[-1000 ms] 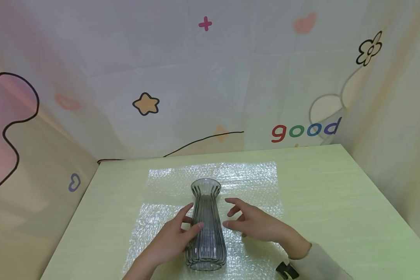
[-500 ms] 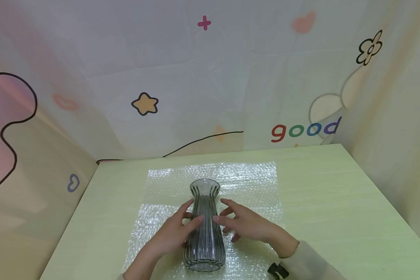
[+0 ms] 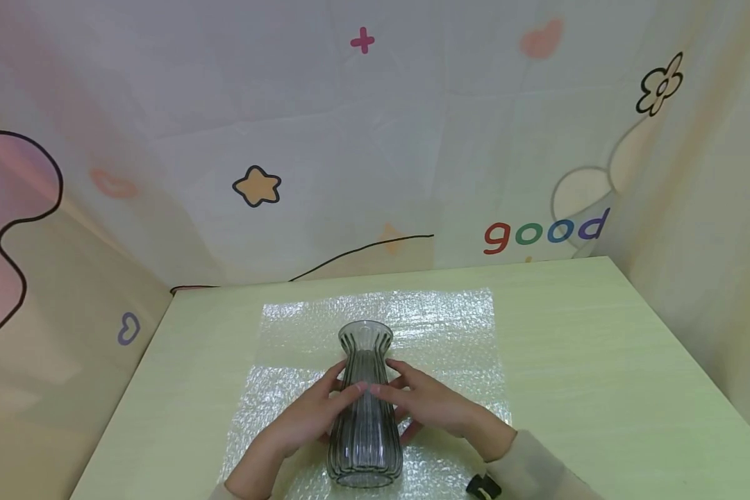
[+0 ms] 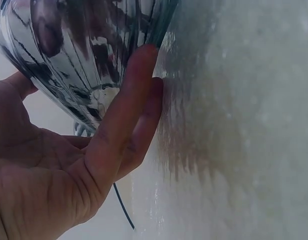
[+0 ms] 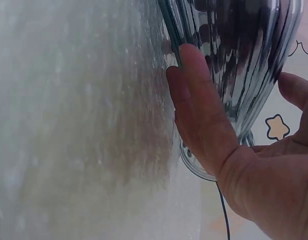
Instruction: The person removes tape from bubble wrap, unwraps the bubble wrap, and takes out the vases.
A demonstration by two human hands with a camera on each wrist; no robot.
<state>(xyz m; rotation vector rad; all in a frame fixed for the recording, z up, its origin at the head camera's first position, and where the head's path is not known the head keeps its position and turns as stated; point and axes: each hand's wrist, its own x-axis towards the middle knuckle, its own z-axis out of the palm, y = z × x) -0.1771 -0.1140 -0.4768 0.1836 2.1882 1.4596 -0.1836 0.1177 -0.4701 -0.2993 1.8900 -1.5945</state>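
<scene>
A grey ribbed glass vase point(image 3: 365, 444) lies on its side on a sheet of clear bubble wrap point(image 3: 450, 323), its flared mouth pointing away from me. My left hand point(image 3: 306, 417) holds the vase's left side, thumb on top. From the right, my right hand point(image 3: 437, 403) holds it too, and the two thumb tips nearly meet on the upper surface. In the left wrist view, fingers point(image 4: 119, 120) bend under the vase point(image 4: 84, 45) close to the wrap. The right wrist view shows fingers point(image 5: 204, 100) against the opposite side of the vase point(image 5: 239, 50).
Beneath the wrap is a pale green table point(image 3: 575, 361). A printed curtain point(image 3: 325, 139) with a star and the word "good" stands behind and along both sides. A black clip-like thing point(image 3: 484, 486) sits by the right sleeve point(image 3: 537, 469).
My right hand has moved left from beside the vase onto it, its thumb now on top. My left hand stays at the vase's left side. The vase has hardly shifted.
</scene>
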